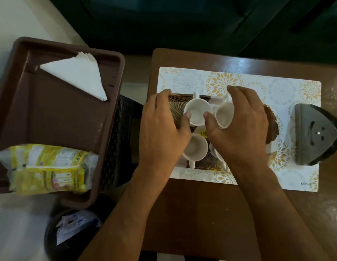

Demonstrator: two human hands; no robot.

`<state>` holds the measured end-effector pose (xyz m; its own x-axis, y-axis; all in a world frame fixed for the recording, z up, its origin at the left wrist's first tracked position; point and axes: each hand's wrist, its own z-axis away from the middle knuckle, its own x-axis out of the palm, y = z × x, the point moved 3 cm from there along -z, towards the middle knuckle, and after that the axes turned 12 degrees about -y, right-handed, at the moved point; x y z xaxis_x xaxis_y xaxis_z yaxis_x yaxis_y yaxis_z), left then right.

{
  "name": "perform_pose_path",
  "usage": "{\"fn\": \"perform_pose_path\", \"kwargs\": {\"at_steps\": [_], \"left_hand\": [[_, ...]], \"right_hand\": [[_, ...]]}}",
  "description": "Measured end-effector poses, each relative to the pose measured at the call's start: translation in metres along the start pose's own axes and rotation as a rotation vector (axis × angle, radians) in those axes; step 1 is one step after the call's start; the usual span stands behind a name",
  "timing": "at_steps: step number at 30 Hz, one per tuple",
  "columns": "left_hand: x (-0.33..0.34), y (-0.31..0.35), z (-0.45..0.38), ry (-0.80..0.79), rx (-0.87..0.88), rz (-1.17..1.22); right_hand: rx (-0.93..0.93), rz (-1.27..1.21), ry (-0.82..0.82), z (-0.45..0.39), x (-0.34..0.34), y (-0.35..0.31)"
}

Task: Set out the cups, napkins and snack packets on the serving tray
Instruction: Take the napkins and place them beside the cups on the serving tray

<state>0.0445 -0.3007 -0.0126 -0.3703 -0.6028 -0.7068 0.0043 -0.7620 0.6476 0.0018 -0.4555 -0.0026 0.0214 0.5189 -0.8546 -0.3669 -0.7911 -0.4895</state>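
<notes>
Several white cups stand on a brown leaf-patterned plate [178,105] on the placemat. My right hand [241,129] curls over the far right cup [225,114], thumb on its near side. My left hand [160,130] lies spread over the plate's left part, its thumb touching the rim of the far left cup [197,112]. A third cup [195,149] sits nearer me between my hands; another is mostly hidden under my right hand. The brown serving tray [56,117] at left holds folded white napkins [79,74] and a yellow snack packet [49,168].
A floral placemat [295,91] covers the wooden table [201,204]. A black triangular object [314,134] stands on its right end. A black woven basket [122,132] sits between tray and table. A dark round bin [75,228] with packets is at lower left.
</notes>
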Motion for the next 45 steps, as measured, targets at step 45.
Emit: {"fn": "perform_pose_path", "kwargs": {"at_steps": [45], "left_hand": [[-0.166, -0.212, -0.114, 0.148, -0.500, 0.675]], "right_hand": [[0.069, -0.232, -0.162, -0.108, 0.189, -0.236]]}}
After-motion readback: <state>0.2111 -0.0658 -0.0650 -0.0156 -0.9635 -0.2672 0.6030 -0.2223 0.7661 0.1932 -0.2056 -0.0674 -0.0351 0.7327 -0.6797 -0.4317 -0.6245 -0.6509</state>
